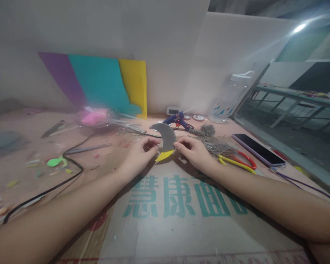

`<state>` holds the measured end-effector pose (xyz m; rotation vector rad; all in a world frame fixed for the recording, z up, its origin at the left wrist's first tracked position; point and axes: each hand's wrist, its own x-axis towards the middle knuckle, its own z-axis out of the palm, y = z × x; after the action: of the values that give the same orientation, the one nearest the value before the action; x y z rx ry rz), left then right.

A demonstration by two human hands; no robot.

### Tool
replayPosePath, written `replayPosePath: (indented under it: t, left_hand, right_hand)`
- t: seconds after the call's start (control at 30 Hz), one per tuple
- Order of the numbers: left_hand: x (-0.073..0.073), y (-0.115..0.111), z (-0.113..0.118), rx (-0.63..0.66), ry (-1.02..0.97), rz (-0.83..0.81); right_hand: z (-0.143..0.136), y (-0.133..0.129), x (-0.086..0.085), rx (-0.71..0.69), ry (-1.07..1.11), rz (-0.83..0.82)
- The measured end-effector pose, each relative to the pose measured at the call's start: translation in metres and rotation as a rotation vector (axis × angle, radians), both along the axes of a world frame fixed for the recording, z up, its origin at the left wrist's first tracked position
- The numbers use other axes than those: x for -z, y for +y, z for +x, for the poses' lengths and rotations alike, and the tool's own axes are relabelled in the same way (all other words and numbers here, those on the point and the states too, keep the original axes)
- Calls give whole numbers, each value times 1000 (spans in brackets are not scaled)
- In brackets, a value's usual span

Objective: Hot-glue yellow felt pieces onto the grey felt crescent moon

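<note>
Between my two hands is a yellow crescent moon cutout [168, 137], its upper and middle part covered by rows of grey yarn. Its lower tip shows bare yellow. My right hand [191, 149] pinches the right edge of the crescent between thumb and fingers. On the other side, my left hand [143, 151] has its thumb and fingertips curled together at the left edge, close to where grey meets yellow. Just behind the crescent lies a blue glue gun [177, 119] with a small red light. Loose grey yarn [220, 148] lies tangled beside my right hand.
Scissors with red and yellow handles [240, 163] and a phone [258, 149] lie at right. A clear bottle [226, 99] stands behind. Leftward are a black cable [81, 168], a pen [88, 148], pink material [94, 116] in plastic, scraps, and coloured sheets [99, 82] against the wall.
</note>
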<state>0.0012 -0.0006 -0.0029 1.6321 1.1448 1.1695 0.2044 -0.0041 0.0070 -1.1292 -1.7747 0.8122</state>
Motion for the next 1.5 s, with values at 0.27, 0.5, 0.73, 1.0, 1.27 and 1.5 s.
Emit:
replayPosePath:
  t: [0.27, 0.5, 0.73, 1.0, 1.27, 1.5]
  left_hand:
    - [-2, -1, 0, -6, 12, -16]
    - [4, 3, -2, 0, 3, 41]
    - [5, 3, -1, 27, -5, 26]
    - [2, 1, -2, -11, 37, 26]
    - [2, -1, -1, -4, -19, 3]
    - [6, 1, -2, 25, -36, -6]
  right_hand:
    - [0, 0, 1, -3, -6, 11]
    - [-1, 0, 0, 11, -35, 45]
    - [0, 0, 0, 11, -64, 84]
    - [1, -1, 1, 0, -86, 101]
    - [1, -1, 3, -5, -83, 111]
    - [1, 0, 2, -12, -97, 168]
